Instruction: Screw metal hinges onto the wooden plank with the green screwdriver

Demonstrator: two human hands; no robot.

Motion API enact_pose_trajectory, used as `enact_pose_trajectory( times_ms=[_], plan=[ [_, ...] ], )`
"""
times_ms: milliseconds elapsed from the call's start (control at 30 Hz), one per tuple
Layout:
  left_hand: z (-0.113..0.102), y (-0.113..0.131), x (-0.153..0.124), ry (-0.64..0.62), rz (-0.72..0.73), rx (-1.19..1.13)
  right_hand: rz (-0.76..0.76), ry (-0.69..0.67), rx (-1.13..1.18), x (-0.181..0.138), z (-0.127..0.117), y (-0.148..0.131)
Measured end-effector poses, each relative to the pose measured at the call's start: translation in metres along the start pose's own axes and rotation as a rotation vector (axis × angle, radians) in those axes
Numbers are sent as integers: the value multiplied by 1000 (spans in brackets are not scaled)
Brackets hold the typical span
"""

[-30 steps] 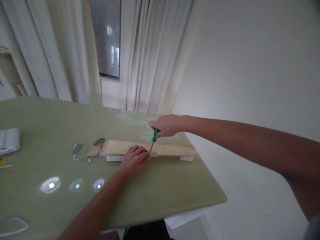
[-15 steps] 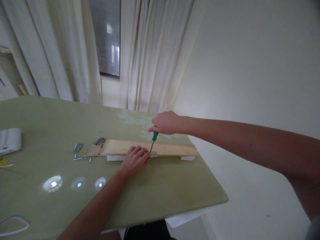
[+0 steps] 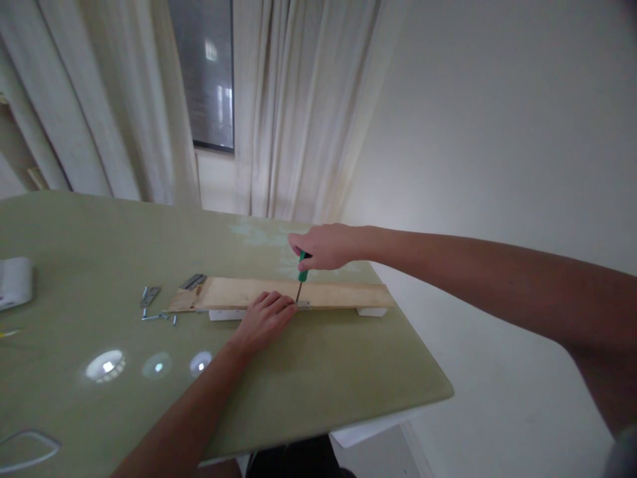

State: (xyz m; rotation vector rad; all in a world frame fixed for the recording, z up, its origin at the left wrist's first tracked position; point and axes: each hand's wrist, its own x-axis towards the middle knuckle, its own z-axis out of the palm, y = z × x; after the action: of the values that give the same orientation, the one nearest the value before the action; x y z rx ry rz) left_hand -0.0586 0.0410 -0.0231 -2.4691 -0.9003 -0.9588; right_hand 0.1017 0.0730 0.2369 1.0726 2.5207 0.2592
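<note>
My right hand point(image 3: 323, 245) is wrapped round the green handle of a screwdriver point(image 3: 303, 275). Its shaft leans slightly, and the tip meets a small metal hinge point(image 3: 304, 303) on the near edge of a wooden board point(image 3: 343, 293). My left hand point(image 3: 266, 320) lies over that same edge, fingers together, their tips pressed at the hinge's left end beside the screwdriver tip. My left thumb and whatever is under the fingertips are hidden. White blocks point(image 3: 372, 312) hold the board up off the table.
On the board's left end lie grey hinges point(image 3: 193, 282). Another hinge point(image 3: 150, 297) and several screws point(image 3: 152, 318) are on the green table point(image 3: 323, 372). A white object point(image 3: 14, 282) stands at the left edge, with a white cable loop point(image 3: 30, 451) nearer. A wall rises at the right.
My right hand has turned on the screwdriver handle, and the handle stands a little more upright. The hinge looks flatter on the board. The view has shifted slightly; my left hand stays in place.
</note>
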Motion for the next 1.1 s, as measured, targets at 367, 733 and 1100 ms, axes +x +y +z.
enact_pose_trajectory(
  times_ms=[367,733,1100],
  plan=[
    [-1,2,1,3,-16,5,2,135,-11,1,8,2],
    [-3,-1,-2,-14,-29,-48,-9,334,160,-7,40,0],
    [-5,-2,-3,-44,-45,-103,-69,697,625,5,95,-2]
  ],
)
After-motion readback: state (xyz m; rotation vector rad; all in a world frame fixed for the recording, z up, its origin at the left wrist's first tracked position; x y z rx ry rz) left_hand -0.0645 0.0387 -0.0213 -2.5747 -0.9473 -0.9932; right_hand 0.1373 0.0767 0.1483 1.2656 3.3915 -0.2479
